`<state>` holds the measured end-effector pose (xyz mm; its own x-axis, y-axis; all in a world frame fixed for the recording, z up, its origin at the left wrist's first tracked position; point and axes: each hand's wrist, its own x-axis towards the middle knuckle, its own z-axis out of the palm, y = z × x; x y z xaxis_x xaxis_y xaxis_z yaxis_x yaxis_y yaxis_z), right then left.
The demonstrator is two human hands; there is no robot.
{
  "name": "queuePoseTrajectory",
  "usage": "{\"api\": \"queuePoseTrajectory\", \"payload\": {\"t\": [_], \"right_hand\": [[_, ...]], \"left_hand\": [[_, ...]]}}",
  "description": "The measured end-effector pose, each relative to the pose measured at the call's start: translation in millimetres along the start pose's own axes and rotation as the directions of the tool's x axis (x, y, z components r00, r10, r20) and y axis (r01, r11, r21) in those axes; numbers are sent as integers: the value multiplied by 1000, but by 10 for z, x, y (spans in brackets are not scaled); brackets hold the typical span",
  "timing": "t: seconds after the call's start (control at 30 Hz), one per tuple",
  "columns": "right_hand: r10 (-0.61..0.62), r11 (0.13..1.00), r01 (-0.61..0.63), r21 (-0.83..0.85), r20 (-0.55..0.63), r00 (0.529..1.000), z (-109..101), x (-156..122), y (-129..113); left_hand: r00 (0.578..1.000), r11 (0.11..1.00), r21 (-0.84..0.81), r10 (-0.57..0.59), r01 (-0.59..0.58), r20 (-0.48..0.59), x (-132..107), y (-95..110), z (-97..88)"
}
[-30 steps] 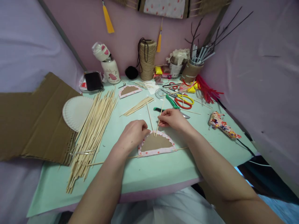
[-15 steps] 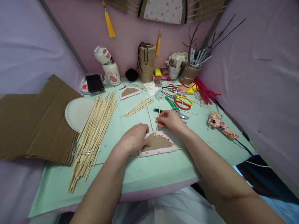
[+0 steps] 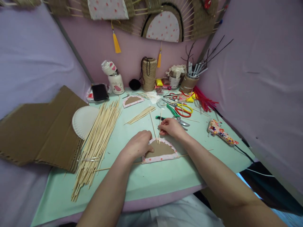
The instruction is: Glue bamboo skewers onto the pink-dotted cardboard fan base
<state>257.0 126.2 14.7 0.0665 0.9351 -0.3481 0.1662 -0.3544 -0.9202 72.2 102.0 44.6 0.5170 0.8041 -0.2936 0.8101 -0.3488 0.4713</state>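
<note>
On the table in front of me lies a half-round piece of brown cardboard (image 3: 163,149) with a pink-dotted white fabric border. My left hand (image 3: 139,145) holds its left side, thumb on the cardboard and fingers curled at the curved edge. Between thumb and fingertips, my right hand (image 3: 172,127) pinches a thin bamboo stick (image 3: 159,137), whose lower end meets the cardboard near the top of the curve. Just left of it, a second bamboo stick (image 3: 153,124) slants from the same area. Another stick (image 3: 196,153) sticks out sideways along the straight edge.
A large bundle of bamboo sticks (image 3: 99,142) lies left, beside a paper plate (image 3: 81,121) and corrugated cardboard (image 3: 47,126). Pruning shears (image 3: 174,110), scissors (image 3: 183,111) and a smaller fabric-edged half-round (image 3: 133,100) lie beyond my hands. A patterned glue gun (image 3: 222,131) rests right.
The view has tilted up, so everything sits lower and more of the wall hanging shows. Both hands keep nearly the same hold on the cardboard and the stick.
</note>
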Motion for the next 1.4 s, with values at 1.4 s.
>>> {"api": "queuePoseTrajectory", "payload": {"t": [1.4], "right_hand": [[-22,997,24,-72,29,999,-55,22,46]], "left_hand": [[999,995,-101,7,-3,42,44,-11,23]]}}
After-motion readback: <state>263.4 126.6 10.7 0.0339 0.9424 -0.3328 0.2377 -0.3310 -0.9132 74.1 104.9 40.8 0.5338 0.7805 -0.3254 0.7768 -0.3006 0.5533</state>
